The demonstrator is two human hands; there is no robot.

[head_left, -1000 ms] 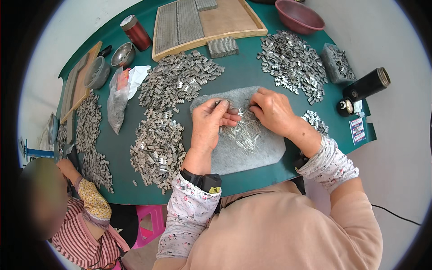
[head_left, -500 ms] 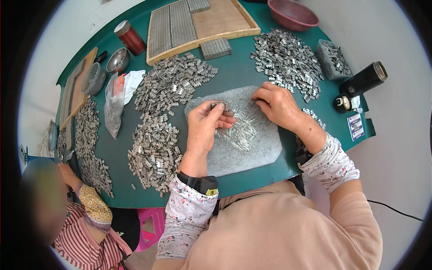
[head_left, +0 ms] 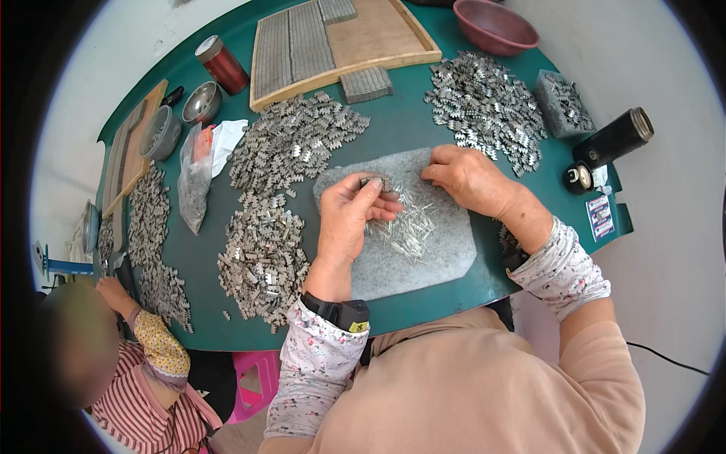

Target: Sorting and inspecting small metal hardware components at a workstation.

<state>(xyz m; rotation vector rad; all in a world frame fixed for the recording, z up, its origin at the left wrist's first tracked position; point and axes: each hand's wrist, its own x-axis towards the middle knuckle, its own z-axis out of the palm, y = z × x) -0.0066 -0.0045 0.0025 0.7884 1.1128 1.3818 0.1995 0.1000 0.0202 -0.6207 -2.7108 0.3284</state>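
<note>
Between the thumb and fingers of my left hand (head_left: 346,219) is a small toothed metal piece (head_left: 376,182), partly covered by the thumb. To its right, my right hand (head_left: 476,181) is closed in a pinch over the mat's far edge. Anything in that pinch is too small or hidden to make out. Below and between both hands, a loose heap of thin silvery pins (head_left: 412,231) lies on a grey felt mat (head_left: 446,268). Heaps of similar toothed metal pieces lie left of the mat (head_left: 261,257), behind it (head_left: 291,144) and at the far right (head_left: 488,106).
A wooden tray (head_left: 382,49) with rows of pieces stands at the back, a stacked block (head_left: 367,85) before it. A clear tub (head_left: 563,106), black flask (head_left: 614,136) and red bowl (head_left: 495,26) are on the right. At left are a red tumbler (head_left: 221,64) and a co-worker's hand (head_left: 115,293).
My left hand has shifted slightly, and the metal piece shows more clearly above its thumb. My right hand stays pinched, its fingertips slightly lower.
</note>
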